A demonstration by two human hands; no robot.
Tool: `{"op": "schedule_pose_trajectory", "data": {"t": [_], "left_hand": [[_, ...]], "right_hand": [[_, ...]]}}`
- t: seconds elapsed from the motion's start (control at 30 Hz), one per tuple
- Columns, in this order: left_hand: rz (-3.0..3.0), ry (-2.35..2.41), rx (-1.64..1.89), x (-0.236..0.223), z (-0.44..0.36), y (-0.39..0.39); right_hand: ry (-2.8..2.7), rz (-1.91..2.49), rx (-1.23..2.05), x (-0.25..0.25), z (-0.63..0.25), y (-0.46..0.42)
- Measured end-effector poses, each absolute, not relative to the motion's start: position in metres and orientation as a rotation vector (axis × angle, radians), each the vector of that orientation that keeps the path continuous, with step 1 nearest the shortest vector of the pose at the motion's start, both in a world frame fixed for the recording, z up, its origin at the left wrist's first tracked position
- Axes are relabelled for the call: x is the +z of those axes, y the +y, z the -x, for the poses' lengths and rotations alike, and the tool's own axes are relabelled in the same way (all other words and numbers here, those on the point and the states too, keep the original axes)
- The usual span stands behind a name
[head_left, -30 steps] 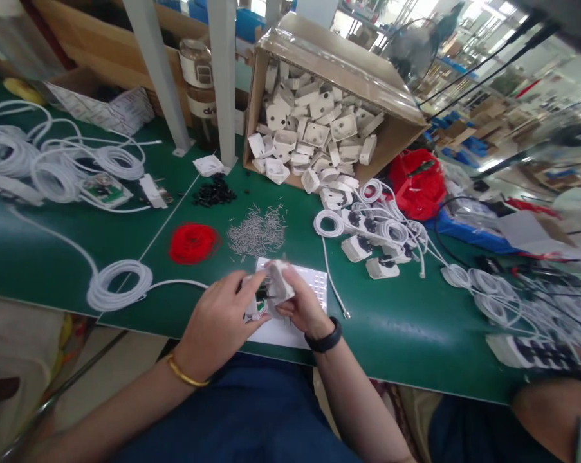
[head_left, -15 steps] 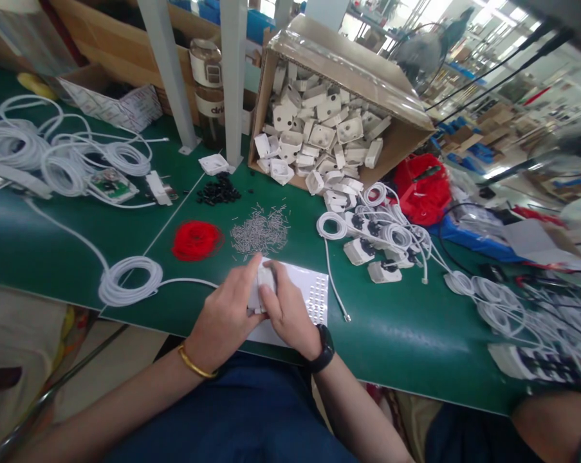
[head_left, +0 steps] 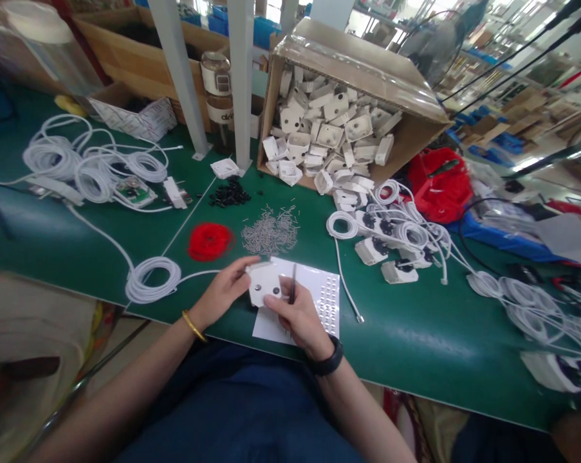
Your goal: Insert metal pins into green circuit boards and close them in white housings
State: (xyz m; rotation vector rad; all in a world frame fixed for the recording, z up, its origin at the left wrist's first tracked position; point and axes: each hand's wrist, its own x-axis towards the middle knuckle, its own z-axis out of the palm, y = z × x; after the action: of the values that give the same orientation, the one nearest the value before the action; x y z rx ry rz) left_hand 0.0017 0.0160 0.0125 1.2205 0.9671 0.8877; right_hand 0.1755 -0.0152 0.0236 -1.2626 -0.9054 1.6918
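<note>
Between my two hands is a white plastic housing, its flat face turned up with two round dark spots on it. My left hand grips the housing along its left side. My right hand pinches its lower right corner, thumb on the face. A thin dark tool stands up from the right hand's fingers; its kind does not show. Under the hands lies a white sheet with rows of small clear dots. A white cable coil lies to the left, its lead running to my left hand.
Behind lie loose screws, a red wire bundle and small black parts. A carton of white housings leans at the back. Cabled units sit right; more cable coils lie left. Metal posts rise behind.
The housing has been turned so its flat face with the two spots shows. My hands have spread apart around it, and the thin dark tool has come into sight at my right hand.
</note>
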Motion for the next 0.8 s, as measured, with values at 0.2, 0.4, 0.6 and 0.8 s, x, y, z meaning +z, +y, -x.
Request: {"op": "schedule_pose_trajectory", "data": {"t": [0.2, 0.4, 0.6, 0.8], "left_hand": [[-1.126, 1.120, 0.943, 0.016, -0.014, 0.019], [-1.182, 1.095, 0.801, 0.018, -0.010, 0.020], [-1.223, 1.108, 0.727, 0.021, -0.002, 0.024], [-1.182, 1.165, 0.824, 0.018, -0.007, 0.019]], "right_hand": [[-0.905, 1.258, 1.681, 0.023, -0.175, -0.016], [-0.911, 1.293, 1.678, 0.023, -0.175, -0.018], [-0.977, 1.318, 1.671, 0.023, -0.177, -0.019], [-0.962, 1.313, 1.691, 0.024, -0.175, -0.018]]}}
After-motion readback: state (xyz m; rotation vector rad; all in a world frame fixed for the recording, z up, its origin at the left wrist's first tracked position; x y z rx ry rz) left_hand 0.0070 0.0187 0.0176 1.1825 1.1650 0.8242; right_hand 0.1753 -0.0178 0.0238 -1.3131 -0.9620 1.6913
